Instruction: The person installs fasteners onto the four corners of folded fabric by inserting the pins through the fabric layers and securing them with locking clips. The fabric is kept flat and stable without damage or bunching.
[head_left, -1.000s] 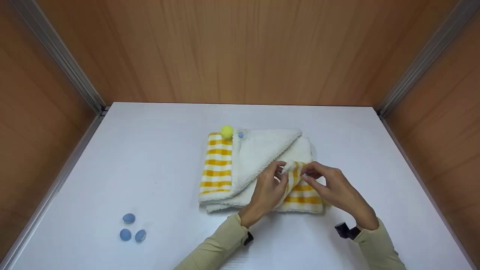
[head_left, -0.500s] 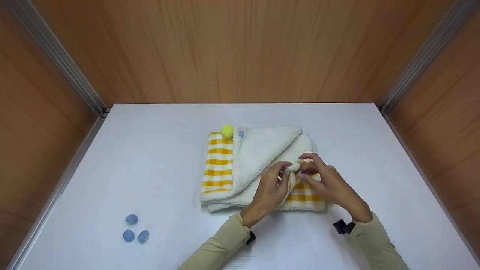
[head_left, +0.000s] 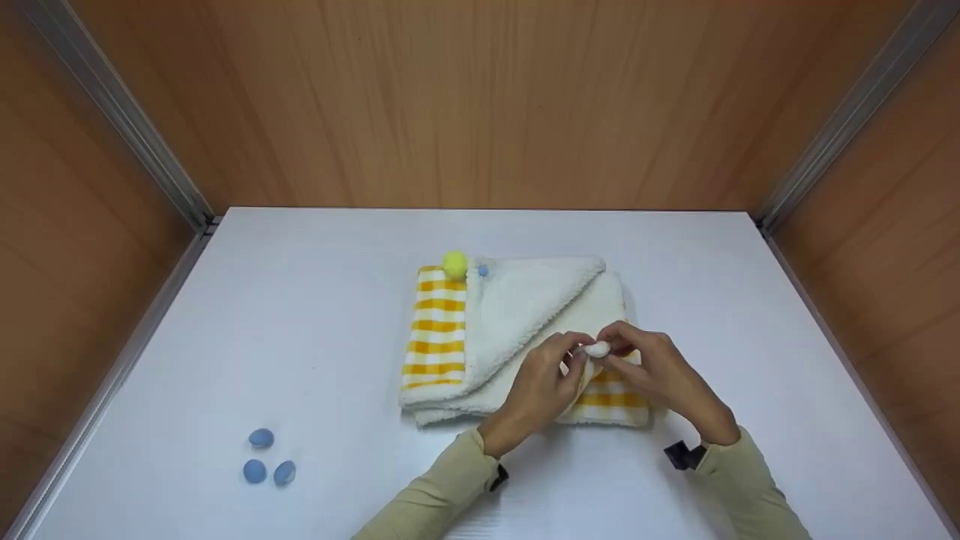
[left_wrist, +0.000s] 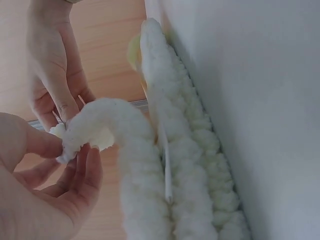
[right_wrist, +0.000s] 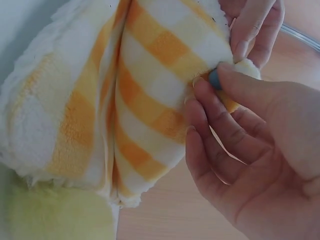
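A folded blanket (head_left: pixel 517 300) has white fleece on one face and yellow-and-white checks on the other. Its near right corner is lifted and bent between both hands. My left hand (head_left: pixel 538 381) pinches the fleece edge of this corner between thumb and fingers. Facing it, my right hand (head_left: pixel 667 375) pinches a small blue round button-like piece (right_wrist: pixel 215 79) against the checked side, thumb on top. In the left wrist view the raised fleece edge (left_wrist: pixel 115 120) curls over toward the fingertips. Another blue piece (head_left: pixel 483 270) sits on the blanket's far left part.
Three loose blue round pieces (head_left: pixel 255 471) lie on the white table (head_left: pixel 337 300) at the near left. A yellow pompom (head_left: pixel 454 265) hangs at the blanket's far left corner, and a second one (right_wrist: pixel 60 215) shows in the right wrist view. Wooden panels (head_left: pixel 480 105) enclose the table.
The lifted corner has been bent over, so its white fleece edge now shows between the hands instead of the checks. The right hand has moved slightly left, close to the left fingertips.
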